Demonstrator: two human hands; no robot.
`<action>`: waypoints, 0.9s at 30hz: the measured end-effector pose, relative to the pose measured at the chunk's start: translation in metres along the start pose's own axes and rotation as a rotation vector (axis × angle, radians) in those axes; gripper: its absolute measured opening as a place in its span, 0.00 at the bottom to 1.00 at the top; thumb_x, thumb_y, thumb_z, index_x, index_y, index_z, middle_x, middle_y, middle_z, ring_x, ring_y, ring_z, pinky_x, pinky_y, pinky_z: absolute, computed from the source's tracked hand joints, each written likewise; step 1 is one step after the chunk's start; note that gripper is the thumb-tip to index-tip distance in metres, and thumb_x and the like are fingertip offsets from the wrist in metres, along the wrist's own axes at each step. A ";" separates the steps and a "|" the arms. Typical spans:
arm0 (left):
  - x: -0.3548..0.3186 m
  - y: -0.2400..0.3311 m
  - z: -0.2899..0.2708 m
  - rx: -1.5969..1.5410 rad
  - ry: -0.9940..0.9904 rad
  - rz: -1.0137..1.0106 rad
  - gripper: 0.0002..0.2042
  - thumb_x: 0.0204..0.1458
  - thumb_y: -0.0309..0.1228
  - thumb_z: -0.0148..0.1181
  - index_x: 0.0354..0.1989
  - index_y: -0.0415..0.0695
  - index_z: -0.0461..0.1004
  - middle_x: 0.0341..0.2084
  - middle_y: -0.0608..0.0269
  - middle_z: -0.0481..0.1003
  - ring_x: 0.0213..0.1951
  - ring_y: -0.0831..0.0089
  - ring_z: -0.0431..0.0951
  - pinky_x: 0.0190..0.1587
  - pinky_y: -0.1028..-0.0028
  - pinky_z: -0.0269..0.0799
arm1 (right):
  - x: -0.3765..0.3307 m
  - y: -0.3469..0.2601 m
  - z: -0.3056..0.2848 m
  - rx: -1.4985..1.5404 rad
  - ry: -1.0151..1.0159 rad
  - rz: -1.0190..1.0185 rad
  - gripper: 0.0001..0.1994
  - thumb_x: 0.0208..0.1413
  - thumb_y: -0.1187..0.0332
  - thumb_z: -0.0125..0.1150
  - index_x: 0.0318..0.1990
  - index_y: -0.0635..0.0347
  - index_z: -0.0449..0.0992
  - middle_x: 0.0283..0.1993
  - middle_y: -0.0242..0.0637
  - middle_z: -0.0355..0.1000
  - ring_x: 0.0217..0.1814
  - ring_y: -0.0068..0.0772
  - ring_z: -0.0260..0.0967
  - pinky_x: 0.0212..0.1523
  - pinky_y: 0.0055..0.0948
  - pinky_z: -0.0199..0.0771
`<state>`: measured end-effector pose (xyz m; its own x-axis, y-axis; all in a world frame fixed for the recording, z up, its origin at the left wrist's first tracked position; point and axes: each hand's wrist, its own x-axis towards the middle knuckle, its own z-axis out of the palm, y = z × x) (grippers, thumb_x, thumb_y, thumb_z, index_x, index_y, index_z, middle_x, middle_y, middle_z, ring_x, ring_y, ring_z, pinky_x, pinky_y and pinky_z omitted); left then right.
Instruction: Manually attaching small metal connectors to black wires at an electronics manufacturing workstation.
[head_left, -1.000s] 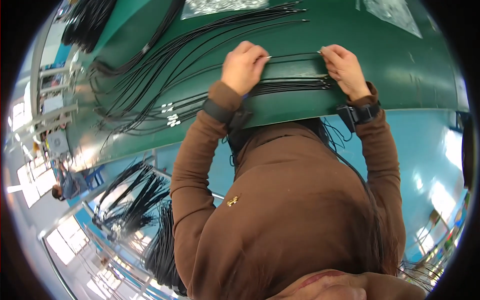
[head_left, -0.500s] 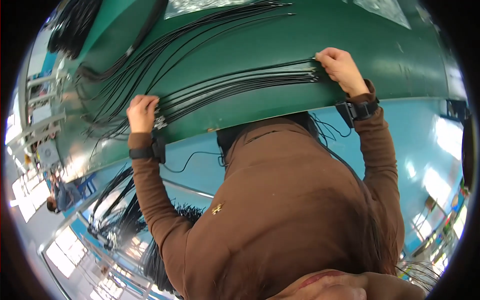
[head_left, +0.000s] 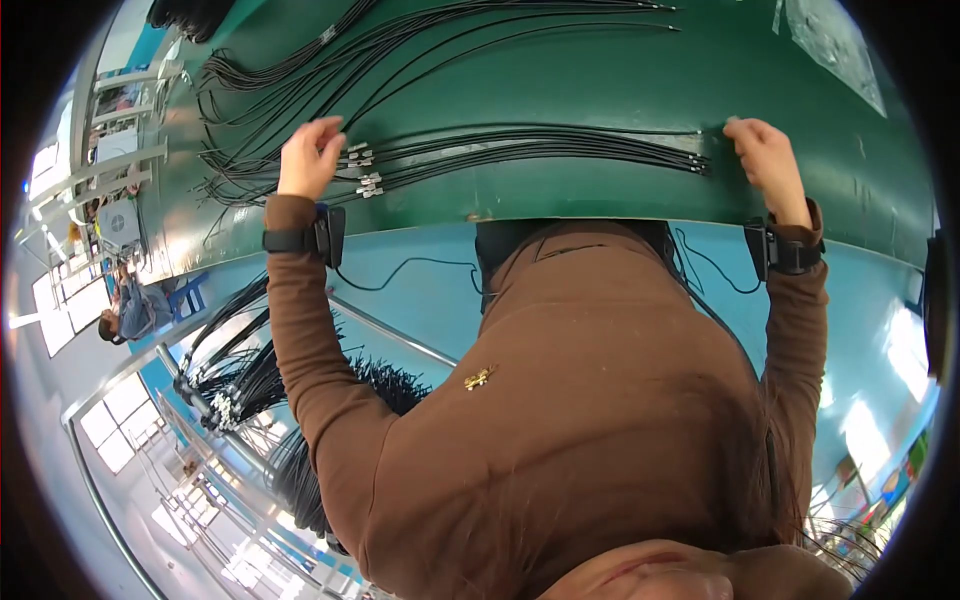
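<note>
A bundle of thin black cables (head_left: 540, 142) lies across the green table in front of me, its strands nearly parallel. Metal connectors (head_left: 370, 185) cap the left ends, and small metal tips (head_left: 695, 162) finish the right ends. My left hand (head_left: 308, 160) hovers beside the connectors, thumb and fingers apart, with nothing seen in it. Just right of the cable tips is my right hand (head_left: 768, 160). Its fingers are loosely curled, and a small gap separates them from the nearest tip. No cable shows in that hand.
More long black cables (head_left: 430, 40) spread over the table's far left, looping near its left end. A clear plastic bag (head_left: 832, 45) lies at the far right. Black cables hang from a metal rack (head_left: 225, 410) at lower left. A person (head_left: 140, 308) sits farther off at left.
My right hand has let go of a cable end, which now lies with the bundle. The left hand has lifted off the left ends and opened. The whole view has shifted.
</note>
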<state>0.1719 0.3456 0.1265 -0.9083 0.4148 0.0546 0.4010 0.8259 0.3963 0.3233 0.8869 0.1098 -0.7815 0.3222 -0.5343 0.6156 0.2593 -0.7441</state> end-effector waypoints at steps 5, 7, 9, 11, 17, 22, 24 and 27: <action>0.085 0.076 0.029 0.119 -0.020 0.213 0.11 0.50 0.33 0.57 0.41 0.44 0.75 0.32 0.53 0.75 0.36 0.59 0.76 0.39 0.65 0.72 | 0.023 -0.023 0.005 0.686 -0.237 -0.160 0.12 0.60 0.67 0.48 0.44 0.66 0.71 0.27 0.27 0.63 0.21 0.11 0.51 0.14 0.13 0.46; 0.117 0.120 0.069 0.155 -0.029 0.358 0.10 0.50 0.35 0.56 0.39 0.46 0.74 0.34 0.53 0.73 0.40 0.55 0.74 0.39 0.60 0.72 | 0.031 -0.038 0.032 0.746 -0.308 -0.158 0.11 0.60 0.71 0.47 0.46 0.67 0.68 0.30 0.29 0.64 0.20 0.11 0.51 0.14 0.12 0.46; 0.134 0.164 0.107 0.179 -0.015 0.382 0.09 0.50 0.35 0.56 0.37 0.46 0.73 0.35 0.55 0.72 0.40 0.56 0.74 0.39 0.59 0.72 | 0.033 -0.049 0.053 0.784 -0.331 -0.143 0.11 0.61 0.68 0.50 0.45 0.66 0.68 0.29 0.29 0.63 0.20 0.11 0.50 0.14 0.11 0.46; 0.145 0.194 0.131 0.185 -0.004 0.375 0.09 0.50 0.36 0.56 0.36 0.46 0.72 0.36 0.56 0.72 0.40 0.57 0.74 0.39 0.58 0.72 | 0.036 -0.051 0.058 0.785 -0.336 -0.143 0.11 0.61 0.67 0.50 0.44 0.66 0.68 0.29 0.29 0.63 0.20 0.11 0.50 0.14 0.11 0.46; 0.144 0.217 0.157 0.180 0.027 0.413 0.10 0.50 0.33 0.57 0.40 0.48 0.72 0.34 0.59 0.72 0.35 0.58 0.74 0.35 0.63 0.72 | 0.049 -0.031 0.046 0.871 -0.372 -0.063 0.12 0.61 0.62 0.52 0.40 0.64 0.70 0.29 0.29 0.64 0.20 0.10 0.50 0.15 0.11 0.48; 0.142 0.244 0.164 -0.186 -0.072 0.366 0.07 0.50 0.33 0.58 0.34 0.46 0.74 0.27 0.60 0.73 0.30 0.60 0.74 0.32 0.65 0.70 | 0.050 -0.030 0.041 1.012 -0.275 -0.058 0.10 0.59 0.65 0.55 0.36 0.65 0.69 0.27 0.30 0.64 0.19 0.12 0.51 0.15 0.12 0.50; 0.142 0.252 0.168 -0.224 -0.049 0.407 0.06 0.50 0.32 0.58 0.33 0.45 0.74 0.25 0.60 0.72 0.29 0.61 0.74 0.31 0.66 0.70 | 0.045 -0.029 0.039 1.037 -0.235 -0.072 0.09 0.58 0.67 0.56 0.35 0.65 0.69 0.28 0.30 0.64 0.20 0.13 0.52 0.15 0.12 0.51; 0.137 0.258 0.165 -0.286 -0.002 0.462 0.05 0.49 0.31 0.59 0.30 0.44 0.74 0.22 0.59 0.71 0.26 0.62 0.73 0.29 0.67 0.69 | 0.041 -0.022 0.036 1.029 -0.155 -0.090 0.08 0.58 0.68 0.55 0.36 0.64 0.69 0.28 0.30 0.65 0.20 0.13 0.52 0.15 0.12 0.51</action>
<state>0.1713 0.6789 0.0847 -0.6447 0.7111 0.2806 0.7098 0.4205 0.5651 0.2737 0.8613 0.0894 -0.8695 0.2008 -0.4514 0.2279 -0.6477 -0.7270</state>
